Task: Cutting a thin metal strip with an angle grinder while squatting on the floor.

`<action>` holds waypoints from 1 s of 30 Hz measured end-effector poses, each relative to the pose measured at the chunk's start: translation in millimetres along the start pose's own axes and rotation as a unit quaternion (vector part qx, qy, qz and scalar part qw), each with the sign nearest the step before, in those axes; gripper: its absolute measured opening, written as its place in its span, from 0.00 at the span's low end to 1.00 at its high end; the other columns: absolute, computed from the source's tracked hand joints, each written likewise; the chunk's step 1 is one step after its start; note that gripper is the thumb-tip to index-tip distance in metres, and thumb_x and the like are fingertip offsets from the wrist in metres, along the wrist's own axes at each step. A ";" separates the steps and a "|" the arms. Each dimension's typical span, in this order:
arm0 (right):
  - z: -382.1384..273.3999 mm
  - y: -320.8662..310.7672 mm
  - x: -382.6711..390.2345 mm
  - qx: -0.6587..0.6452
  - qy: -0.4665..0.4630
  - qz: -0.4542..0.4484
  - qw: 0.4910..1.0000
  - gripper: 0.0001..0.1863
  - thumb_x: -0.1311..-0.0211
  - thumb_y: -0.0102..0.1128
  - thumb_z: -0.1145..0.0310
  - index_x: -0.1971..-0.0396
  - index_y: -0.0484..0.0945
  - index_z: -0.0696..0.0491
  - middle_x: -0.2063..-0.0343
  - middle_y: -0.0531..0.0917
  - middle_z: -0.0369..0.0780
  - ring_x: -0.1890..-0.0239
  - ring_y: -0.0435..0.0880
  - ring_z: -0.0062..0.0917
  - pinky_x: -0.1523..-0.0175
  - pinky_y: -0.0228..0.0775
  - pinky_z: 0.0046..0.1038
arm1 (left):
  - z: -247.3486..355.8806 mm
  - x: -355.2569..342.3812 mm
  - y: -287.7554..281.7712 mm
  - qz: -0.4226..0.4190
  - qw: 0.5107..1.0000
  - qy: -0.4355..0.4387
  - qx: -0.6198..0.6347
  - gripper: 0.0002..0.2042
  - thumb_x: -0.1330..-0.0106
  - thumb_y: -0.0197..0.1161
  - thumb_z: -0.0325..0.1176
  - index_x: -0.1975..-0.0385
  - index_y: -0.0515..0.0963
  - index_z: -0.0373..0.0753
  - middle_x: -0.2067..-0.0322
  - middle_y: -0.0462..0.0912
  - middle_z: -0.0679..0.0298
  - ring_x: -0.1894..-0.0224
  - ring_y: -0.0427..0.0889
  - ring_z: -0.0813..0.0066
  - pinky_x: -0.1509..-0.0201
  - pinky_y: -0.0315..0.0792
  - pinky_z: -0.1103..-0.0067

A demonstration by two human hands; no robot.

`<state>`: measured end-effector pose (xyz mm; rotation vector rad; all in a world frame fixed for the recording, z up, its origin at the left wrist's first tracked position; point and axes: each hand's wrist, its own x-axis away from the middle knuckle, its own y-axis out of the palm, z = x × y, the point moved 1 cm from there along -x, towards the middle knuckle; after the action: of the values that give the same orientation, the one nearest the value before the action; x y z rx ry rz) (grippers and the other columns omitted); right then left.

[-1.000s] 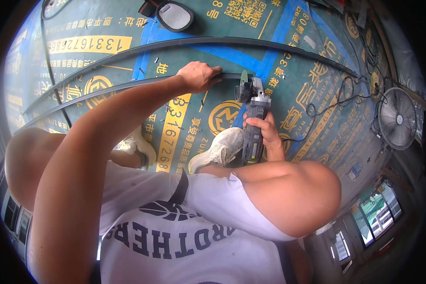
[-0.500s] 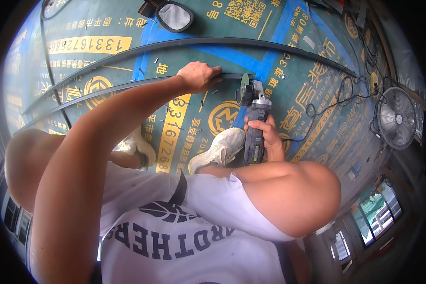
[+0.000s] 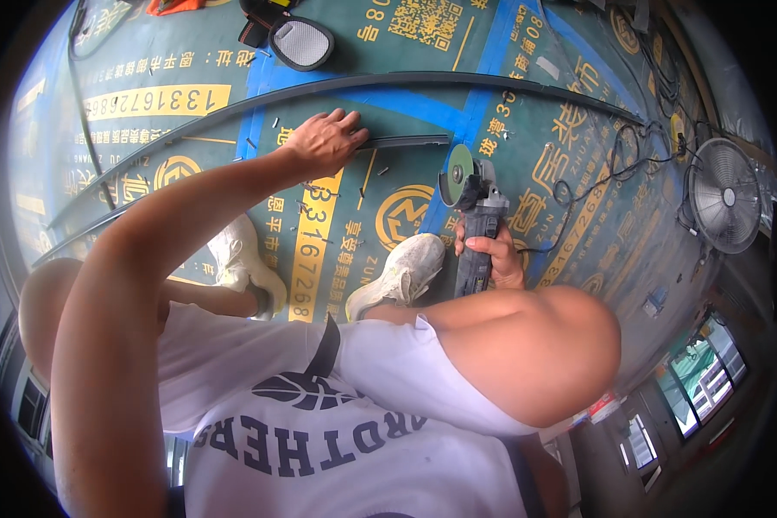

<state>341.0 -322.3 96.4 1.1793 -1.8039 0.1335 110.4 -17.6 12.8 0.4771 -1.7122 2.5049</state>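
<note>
My left hand (image 3: 326, 141) rests palm down over a thin dark channel strip (image 3: 406, 141), its fingers apart and slightly bent. The strip's right end sticks out past the fingers; part of it is hidden by the hand and forearm. In my right hand (image 3: 496, 257) is a grey angle grinder (image 3: 479, 207), held by its body with the fingers wrapped round it. Its green disc (image 3: 460, 170) stands just right of the strip's end, apart from it. Beyond both hands, a longer dark strip (image 3: 388, 79) curves across the floor covering.
A green printed floor covering (image 3: 440, 112) with blue tape lies around me, scattered with small dark bits. A grey oval pad (image 3: 301, 43) lies at the far side. On the right stand a round fan (image 3: 723, 196) and tangled black cables (image 3: 617, 160). My shoe (image 3: 399, 274) is close to the grinder.
The grinder has come away from the strip's end, toward me and slightly right. My left hand has slid left along the strip, and its fingers have spread.
</note>
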 end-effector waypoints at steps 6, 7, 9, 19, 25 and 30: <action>6.8 -4.6 19.1 0.003 -0.016 -0.005 1.000 0.27 0.48 0.70 0.73 0.46 0.74 0.59 0.61 0.83 0.42 0.62 0.85 0.29 0.54 0.79 0.33 | -46.0 94.5 -17.6 -0.079 0.994 0.007 -0.071 0.13 0.30 0.61 0.38 0.51 0.75 0.41 0.54 0.75 0.59 0.47 0.77 0.59 0.45 0.74 0.64; 3.7 0.2 11.1 0.007 -0.028 -0.040 0.999 0.26 0.48 0.71 0.73 0.48 0.76 0.59 0.61 0.83 0.42 0.62 0.85 0.29 0.55 0.79 0.33 | -59.8 121.1 -13.4 -0.071 0.996 -0.034 -0.036 0.12 0.32 0.62 0.34 0.51 0.76 0.41 0.54 0.76 0.59 0.46 0.77 0.59 0.46 0.74 0.63; 9.6 0.9 4.3 0.030 -0.043 -0.041 0.998 0.26 0.49 0.72 0.73 0.48 0.76 0.59 0.62 0.84 0.42 0.64 0.85 0.29 0.55 0.79 0.34 | -81.6 150.7 -13.0 -0.142 0.987 -0.030 -0.065 0.11 0.33 0.62 0.30 0.52 0.76 0.39 0.53 0.78 0.56 0.47 0.79 0.57 0.46 0.73 0.61; -31.0 6.2 47.2 0.019 -0.050 0.061 0.997 0.33 0.51 0.69 0.73 0.41 0.70 0.56 0.60 0.81 0.43 0.60 0.84 0.30 0.52 0.77 0.34 | 35.7 -34.4 11.9 0.011 0.997 -0.024 0.071 0.10 0.24 0.56 0.37 0.53 0.73 0.36 0.56 0.82 0.51 0.48 0.81 0.50 0.43 0.76 0.61; -24.1 -10.9 67.6 0.052 -0.061 0.102 0.991 0.31 0.50 0.68 0.74 0.43 0.71 0.58 0.60 0.81 0.42 0.60 0.84 0.30 0.53 0.79 0.34 | 36.8 -15.7 -5.8 0.002 0.998 -0.035 0.046 0.13 0.26 0.60 0.39 0.52 0.72 0.36 0.55 0.78 0.54 0.46 0.78 0.56 0.41 0.71 0.65; 0.5 -8.1 47.1 0.157 -0.084 0.141 0.974 0.20 0.50 0.76 0.75 0.56 0.80 0.58 0.63 0.87 0.39 0.60 0.86 0.23 0.52 0.78 0.30 | 16.7 1.5 4.4 -0.013 1.000 -0.024 0.011 0.13 0.27 0.59 0.37 0.50 0.73 0.36 0.55 0.78 0.57 0.46 0.77 0.59 0.41 0.71 0.67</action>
<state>342.5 -357.9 128.3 1.1693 -2.1522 0.5133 111.5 -34.8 14.8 0.5622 -1.6859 2.5173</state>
